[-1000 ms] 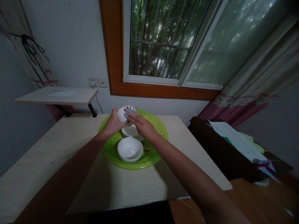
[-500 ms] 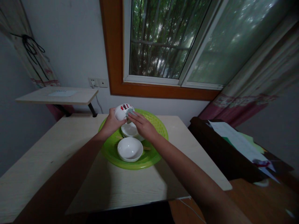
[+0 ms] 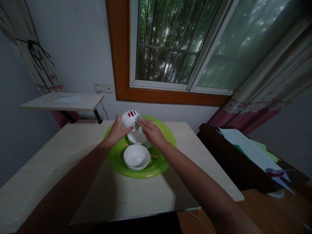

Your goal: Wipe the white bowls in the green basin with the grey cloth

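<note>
Bowl [image 3: 129,119] clamped in left hand [image 3: 118,129], mostly hidden cloth [image 3: 140,117] held under right hand [image 3: 152,131]

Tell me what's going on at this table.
A person's left hand holds a white bowl with red marks, tilted over a green basin. The right hand has its fingers against that bowl, with something grayish, perhaps a cloth, at the fingertips. More white bowls and some chopsticks sit in the basin, which stands on a pale table.
</note>
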{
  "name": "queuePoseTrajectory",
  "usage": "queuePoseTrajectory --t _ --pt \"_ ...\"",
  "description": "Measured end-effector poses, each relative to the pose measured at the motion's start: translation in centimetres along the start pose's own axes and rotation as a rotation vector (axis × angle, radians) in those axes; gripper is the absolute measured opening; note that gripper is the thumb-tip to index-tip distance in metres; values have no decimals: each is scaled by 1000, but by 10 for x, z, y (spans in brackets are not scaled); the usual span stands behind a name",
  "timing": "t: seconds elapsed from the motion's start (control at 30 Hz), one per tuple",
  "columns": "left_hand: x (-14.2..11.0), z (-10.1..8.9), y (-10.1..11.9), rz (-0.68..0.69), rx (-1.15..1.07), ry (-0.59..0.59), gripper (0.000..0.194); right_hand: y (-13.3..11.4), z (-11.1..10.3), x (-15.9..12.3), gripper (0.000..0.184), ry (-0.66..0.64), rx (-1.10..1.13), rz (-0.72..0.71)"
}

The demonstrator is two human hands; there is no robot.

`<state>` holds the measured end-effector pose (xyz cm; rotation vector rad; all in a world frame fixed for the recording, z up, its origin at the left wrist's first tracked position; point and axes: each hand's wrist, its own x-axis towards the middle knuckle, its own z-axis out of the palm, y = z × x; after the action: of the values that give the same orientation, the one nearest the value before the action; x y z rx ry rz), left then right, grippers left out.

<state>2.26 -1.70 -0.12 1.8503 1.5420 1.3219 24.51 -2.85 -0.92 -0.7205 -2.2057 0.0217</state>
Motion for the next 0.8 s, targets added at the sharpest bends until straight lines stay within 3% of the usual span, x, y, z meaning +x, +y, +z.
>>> queuePoseTrajectory --t 0.17,0.33,0.43,0.67,0.8 --pt "-2 1 4 49 -13 -42 67 -6 5 1 63 -68 -1 -95" --pt "-4 -1 8 -18 -2 -46 69 11 2 1 68 83 -50 42" --pt "-4 -1 9 -40 7 -51 70 16 1 0 69 109 -79 89" --pt "-5 0 7 11 -4 -90 67 -4 3 2 62 -94 -43 -146" --pt "-4 0 8 -19 8 -67 66 0 2 2 67 -40 -71 -62"
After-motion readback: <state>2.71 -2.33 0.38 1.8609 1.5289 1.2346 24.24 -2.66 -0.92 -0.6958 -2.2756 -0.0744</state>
